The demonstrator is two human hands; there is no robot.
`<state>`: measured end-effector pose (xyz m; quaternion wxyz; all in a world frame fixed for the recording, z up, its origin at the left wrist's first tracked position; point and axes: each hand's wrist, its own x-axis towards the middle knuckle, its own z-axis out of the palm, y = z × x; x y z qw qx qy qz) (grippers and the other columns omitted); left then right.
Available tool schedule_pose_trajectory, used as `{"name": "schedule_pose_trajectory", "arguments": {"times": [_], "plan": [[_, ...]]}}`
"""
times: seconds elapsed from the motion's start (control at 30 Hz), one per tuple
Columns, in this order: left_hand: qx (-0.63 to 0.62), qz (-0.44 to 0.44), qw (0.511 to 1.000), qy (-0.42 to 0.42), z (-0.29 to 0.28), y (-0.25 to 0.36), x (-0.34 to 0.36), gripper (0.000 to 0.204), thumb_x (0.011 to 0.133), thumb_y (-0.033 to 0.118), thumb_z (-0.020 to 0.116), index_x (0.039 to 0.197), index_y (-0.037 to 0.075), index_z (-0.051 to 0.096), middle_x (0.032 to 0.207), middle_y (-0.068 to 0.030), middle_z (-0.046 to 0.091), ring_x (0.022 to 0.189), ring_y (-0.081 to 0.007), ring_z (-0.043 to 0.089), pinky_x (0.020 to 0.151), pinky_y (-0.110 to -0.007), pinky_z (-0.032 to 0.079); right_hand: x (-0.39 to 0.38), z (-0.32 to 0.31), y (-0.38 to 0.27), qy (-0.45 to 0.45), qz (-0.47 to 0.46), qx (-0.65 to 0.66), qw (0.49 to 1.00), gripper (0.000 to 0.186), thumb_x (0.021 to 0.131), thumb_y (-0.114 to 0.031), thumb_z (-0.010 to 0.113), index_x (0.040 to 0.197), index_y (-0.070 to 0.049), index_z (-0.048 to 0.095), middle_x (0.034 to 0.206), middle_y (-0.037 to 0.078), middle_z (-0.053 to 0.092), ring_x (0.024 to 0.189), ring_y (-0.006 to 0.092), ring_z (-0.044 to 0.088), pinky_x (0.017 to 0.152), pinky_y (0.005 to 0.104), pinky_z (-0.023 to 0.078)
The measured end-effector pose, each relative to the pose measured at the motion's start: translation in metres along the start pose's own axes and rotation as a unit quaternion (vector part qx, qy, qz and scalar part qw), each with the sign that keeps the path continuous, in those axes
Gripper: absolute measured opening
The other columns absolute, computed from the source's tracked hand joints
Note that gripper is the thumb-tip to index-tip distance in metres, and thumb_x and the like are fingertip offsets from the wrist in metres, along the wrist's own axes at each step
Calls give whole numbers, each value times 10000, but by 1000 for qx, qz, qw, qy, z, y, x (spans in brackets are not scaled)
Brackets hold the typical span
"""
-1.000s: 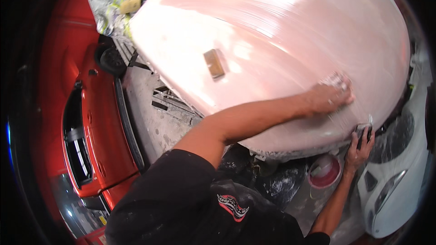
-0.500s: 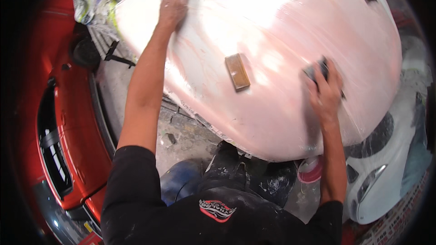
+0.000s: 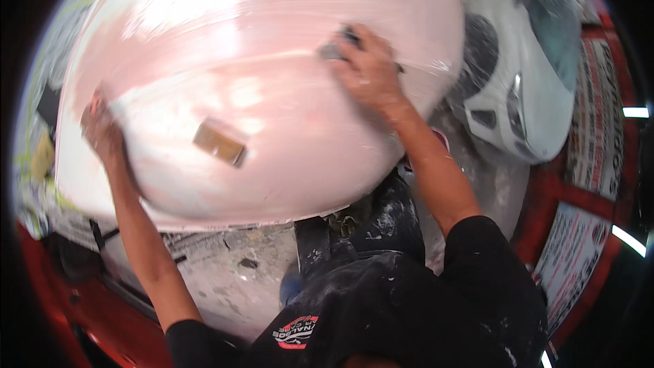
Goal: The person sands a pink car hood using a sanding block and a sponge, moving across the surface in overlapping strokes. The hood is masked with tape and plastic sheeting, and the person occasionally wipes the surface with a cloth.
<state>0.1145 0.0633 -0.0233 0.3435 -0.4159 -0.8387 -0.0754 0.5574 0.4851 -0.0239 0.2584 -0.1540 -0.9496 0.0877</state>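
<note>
A broad, curved panel (image 3: 272, 194) in patchy pink and white, with a wet-looking sheen, spreads before me. At its left side my left hand (image 3: 103, 126) is closed around a small pinkish-red piece (image 3: 98, 101), its kind mostly hidden by the fingers. Further right, my right hand (image 3: 368, 68) presses a dark grey sanding pad (image 3: 332, 50) against the pink surface, fingers curled over it. Between the hands, nearer to me, a tan rectangular block (image 3: 219, 142) lies loose on the panel.
A white car front or bumper (image 3: 504, 95) with a headlight stands right of the panel. Red bodywork (image 3: 102, 330) is at lower left. Wrinkled plastic sheeting (image 3: 34, 95) edges the far left. Dusty grey floor (image 3: 235, 279) shows below the panel, with a dark scrap (image 3: 248, 263) on it.
My view has turned and shifted right, so the panel sits further left and more white car shows. The right hand has moved slightly farther from the block with the pad. Both grips persist.
</note>
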Motion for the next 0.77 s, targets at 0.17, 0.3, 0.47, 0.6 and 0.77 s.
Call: {"name": "schedule_pose_trajectory", "arguments": {"times": [0.17, 0.3, 0.47, 0.6, 0.77], "plan": [[-34, -28, 998, -52, 28, 11, 0, 420, 1089, 255, 403, 1405, 78, 615, 1375, -136, 654, 1228, -346, 601, 1056, -434, 454, -90, -45, 138, 65, 316, -90, 942, 416, 899, -256, 709, 1270, -68, 713, 1364, 252, 581, 1198, 428, 597, 1016, 498, 483], [-6, -71, 992, -104, 1, 18, 8, 503, 1110, 376, 344, 1451, 96, 586, 1436, -165, 599, 1285, -374, 545, 1108, -449, 401, -41, -13, 35, 49, 195, -57, 978, 405, 898, -236, 701, 1235, -13, 670, 1309, 283, 593, 1181, 424, 605, 1003, 544, 482], [-55, -165, 975, -137, -21, 22, 12, 545, 1096, 425, 350, 1463, 95, 581, 1421, -226, 578, 1274, -395, 550, 1099, -456, 412, -33, -4, 1, 32, 140, 17, 990, 459, 917, -331, 675, 1284, -57, 658, 1308, 272, 588, 1226, 420, 577, 1052, 554, 447], [-73, -213, 963, -150, -1, -2, -1, 549, 1084, 423, 388, 1457, 68, 581, 1383, -228, 599, 1232, -389, 580, 1064, -460, 447, -78, -21, 151, 92, 278, -55, 955, 449, 880, -320, 740, 1267, -95, 711, 1298, 245, 619, 1181, 420, 617, 1013, 511, 480], [-157, -189, 959, -144, 64, -42, 3, 558, 1028, 485, 530, 1469, 147, 585, 1381, -220, 602, 1210, -362, 607, 1049, -471, 460, -106, -9, 197, 54, 349, -30, 935, 637, 814, -404, 808, 1376, -137, 674, 1399, 259, 579, 1285, 441, 576, 1167, 453, 400]]}}
